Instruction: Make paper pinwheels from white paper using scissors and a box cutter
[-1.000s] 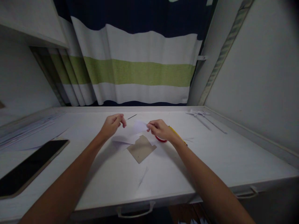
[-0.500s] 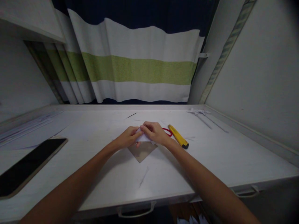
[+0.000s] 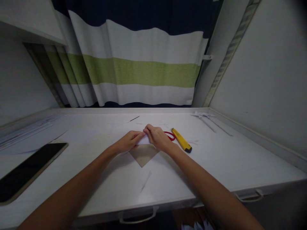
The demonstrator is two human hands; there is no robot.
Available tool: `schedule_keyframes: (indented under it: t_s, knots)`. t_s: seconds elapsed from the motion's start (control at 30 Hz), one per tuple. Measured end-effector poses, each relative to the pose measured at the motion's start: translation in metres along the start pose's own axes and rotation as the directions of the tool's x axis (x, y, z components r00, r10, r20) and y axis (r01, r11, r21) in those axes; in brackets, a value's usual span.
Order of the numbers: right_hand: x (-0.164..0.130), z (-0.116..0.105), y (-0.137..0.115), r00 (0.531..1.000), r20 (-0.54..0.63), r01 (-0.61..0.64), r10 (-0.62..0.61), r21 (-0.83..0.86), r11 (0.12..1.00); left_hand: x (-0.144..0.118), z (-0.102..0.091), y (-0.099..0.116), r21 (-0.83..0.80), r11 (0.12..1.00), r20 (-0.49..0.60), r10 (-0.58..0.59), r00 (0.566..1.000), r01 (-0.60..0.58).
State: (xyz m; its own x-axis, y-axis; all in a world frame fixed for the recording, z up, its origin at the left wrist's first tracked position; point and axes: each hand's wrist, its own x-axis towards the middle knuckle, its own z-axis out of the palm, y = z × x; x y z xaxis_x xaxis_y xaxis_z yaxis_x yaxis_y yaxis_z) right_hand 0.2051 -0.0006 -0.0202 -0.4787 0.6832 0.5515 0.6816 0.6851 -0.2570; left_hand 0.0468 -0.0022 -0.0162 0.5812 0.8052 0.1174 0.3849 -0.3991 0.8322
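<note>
Both hands, the left hand (image 3: 128,142) and right hand (image 3: 157,138), apart a second ago, are now pressing together on the small white folded paper (image 3: 144,140) over the brown cardboard piece (image 3: 143,153)

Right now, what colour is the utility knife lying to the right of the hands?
Yellow with a black tip; the utility knife shows best in the head view.

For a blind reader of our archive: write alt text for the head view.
Two bare hands, left hand and right hand, press together on a small white paper over a brown cardboard piece on a white desk. A yellow utility knife and a red loop lie just right of them, a dark phone far left, a striped curtain behind.
</note>
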Motion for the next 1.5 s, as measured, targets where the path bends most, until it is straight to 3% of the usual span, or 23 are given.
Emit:
schedule_keyframes:
  t_s: [0.13, 0.33, 0.43, 0.53, 0.6, 0.8, 0.93, 1.13, 1.3, 1.4, 1.5]
  knots:
    - [0.001, -0.006, 0.007, 0.999, -0.027, -0.022, 0.021, -0.023, 0.999, 0.000, -0.001, 0.000, 0.054, 0.999, -0.043, 0.010, 0.999, -0.008]
    - [0.003, -0.012, 0.006, 0.997, -0.074, -0.011, 0.015, 0.060, 0.998, -0.002, -0.007, 0.002, -0.072, 0.997, 0.013, 0.006, 1.000, -0.005]
    - [0.004, -0.017, 0.012, 0.984, -0.156, -0.068, 0.083, 0.099, 0.993, -0.004, -0.019, 0.000, -0.108, 0.994, -0.014, 0.015, 1.000, -0.017]
    - [0.006, -0.021, 0.021, 0.892, -0.364, -0.207, 0.270, 0.204, 0.957, -0.004, -0.032, -0.005, -0.187, 0.978, -0.177, 0.055, 0.983, -0.088]
    - [0.007, -0.021, 0.024, 0.822, -0.412, -0.279, 0.392, 0.308, 0.909, -0.002, -0.035, -0.009, -0.212, 0.967, -0.242, 0.088, 0.966, -0.142]
    - [0.009, -0.002, 0.010, 0.857, -0.051, -0.397, 0.514, 0.570, 0.719, 0.003, -0.010, -0.004, -0.239, 0.946, -0.158, 0.184, 0.970, -0.218]
    - [0.009, 0.006, 0.006, 0.848, 0.107, -0.448, 0.519, 0.667, 0.595, 0.002, 0.001, 0.002, -0.248, 0.933, -0.260, 0.196, 0.946, -0.261]
    - [0.008, 0.012, 0.009, 0.826, 0.132, -0.467, 0.548, 0.705, 0.535, 0.001, -0.004, 0.006, -0.212, 0.942, -0.353, 0.175, 0.919, -0.261]
    - [0.008, 0.013, 0.011, 0.818, 0.153, -0.469, 0.555, 0.736, 0.489, 0.003, -0.010, 0.002, -0.197, 0.948, -0.333, 0.176, 0.926, -0.251]
    - [0.008, 0.014, 0.012, 0.815, 0.151, -0.486, 0.560, 0.705, 0.517, 0.002, -0.016, -0.003, -0.144, 0.946, -0.275, 0.244, 0.930, -0.290]
    - [0.008, 0.017, 0.015, 0.816, 0.126, -0.501, 0.564, 0.641, 0.582, 0.001, -0.022, -0.005, 0.023, 0.947, -0.229, 0.317, 0.920, -0.321]
